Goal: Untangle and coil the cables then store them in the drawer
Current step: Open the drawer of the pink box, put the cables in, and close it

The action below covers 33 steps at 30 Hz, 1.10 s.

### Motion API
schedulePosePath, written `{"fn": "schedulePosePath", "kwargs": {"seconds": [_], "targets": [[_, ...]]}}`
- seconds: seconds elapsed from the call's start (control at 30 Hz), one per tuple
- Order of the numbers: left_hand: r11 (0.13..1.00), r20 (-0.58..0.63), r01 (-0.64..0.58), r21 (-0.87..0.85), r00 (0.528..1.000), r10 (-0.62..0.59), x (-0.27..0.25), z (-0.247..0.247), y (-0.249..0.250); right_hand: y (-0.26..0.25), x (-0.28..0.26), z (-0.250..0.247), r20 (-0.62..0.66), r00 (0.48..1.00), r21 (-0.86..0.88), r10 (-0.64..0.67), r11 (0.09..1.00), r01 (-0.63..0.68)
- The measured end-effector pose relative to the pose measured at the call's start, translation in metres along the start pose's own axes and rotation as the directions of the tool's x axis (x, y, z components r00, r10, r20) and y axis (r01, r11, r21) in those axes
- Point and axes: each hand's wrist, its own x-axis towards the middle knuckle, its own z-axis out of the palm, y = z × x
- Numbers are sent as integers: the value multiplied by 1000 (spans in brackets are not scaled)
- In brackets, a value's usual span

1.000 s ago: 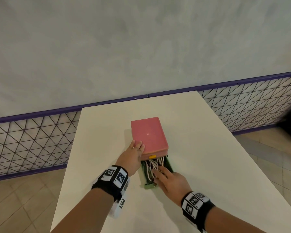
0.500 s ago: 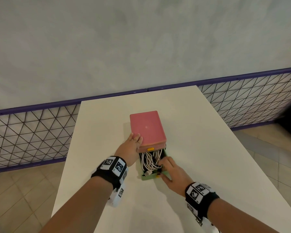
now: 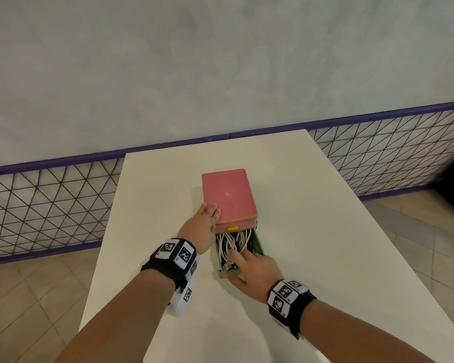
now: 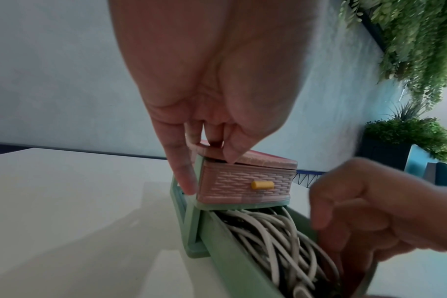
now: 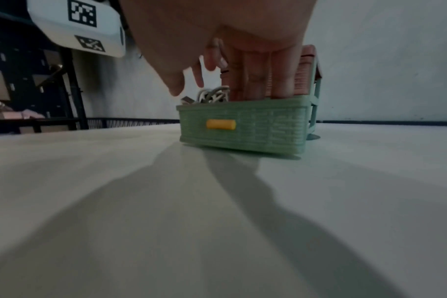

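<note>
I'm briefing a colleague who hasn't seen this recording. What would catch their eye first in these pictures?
First, the small pink-topped plastic drawer unit in the middle of the white table, its green lower drawer pulled out and stuffed with coiled white cables. The left hand rests on the unit's left near corner, while the right hand lies on the drawer's front end, fingers touching the cables.

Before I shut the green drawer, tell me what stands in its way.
The white cables pile above the drawer rim, with a plug poking up at the front, and may catch under the pink drawer. The right hand fingers rest inside, on the cables.
</note>
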Motion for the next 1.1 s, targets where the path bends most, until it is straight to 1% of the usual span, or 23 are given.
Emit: {"fn": "schedulePosePath", "kwargs": {"seconds": [0.1,0.17,0.23,0.27,0.33,0.37,0.43,0.53,0.57,0.63,0.67,0.8,0.87,0.93,1.0,1.03,1.1], "targets": [[1000,5,5,4,1000,-5,0,-2,1,-9,12,2,15,998,-57,53,997,-52],[1000,7,7,18,1000,-8,-1,-3,2,-14,14,5,-8,998,-90,65,994,-66],[1000,6,4,26,1000,-4,-1,-4,2,-19,13,7,-57,995,-90,82,992,-87],[1000,4,5,21,1000,-5,-2,-3,2,-21,12,9,-90,990,-73,108,991,-114],[1000,2,7,12,1000,-7,-3,-2,2,-23,12,15,-129,979,25,158,987,-156],[1000,3,6,15,1000,-6,-3,-2,2,-22,11,20,-130,980,64,153,987,-146],[1000,5,2,28,1000,-2,-3,-2,2,-19,6,26,-129,988,54,80,996,-73],[1000,-1,-7,19,1000,7,0,-1,0,-12,-6,27,-57,998,62,-38,997,42],[1000,-3,-11,13,1000,12,1,0,-2,-9,-8,26,-38,997,38,-61,997,63],[1000,-5,-19,6,1000,19,1,1,-4,-7,-6,25,-10,998,-17,-67,998,67],[1000,-7,-22,7,1000,22,1,2,-5,-6,-3,25,-12,996,-55,-86,995,85],[999,-3,-32,37,999,32,2,0,-5,-4,4,25,15,979,-182,-202,962,202],[999,-3,-33,42,999,33,2,-1,-4,-2,5,22,36,976,-194,-216,956,219],[998,-9,-33,46,999,33,1,-1,-4,-2,7,19,62,975,-127,-215,967,221],[998,-15,-34,44,999,35,0,0,-3,-5,9,13,95,984,-25,-153,987,156],[999,-21,-34,42,999,35,0,1,-3,-6,9,10,107,984,-10,-140,990,142],[999,-29,-35,35,999,36,1,1,-3,-8,10,9,103,986,-34,-133,990,137]]}}
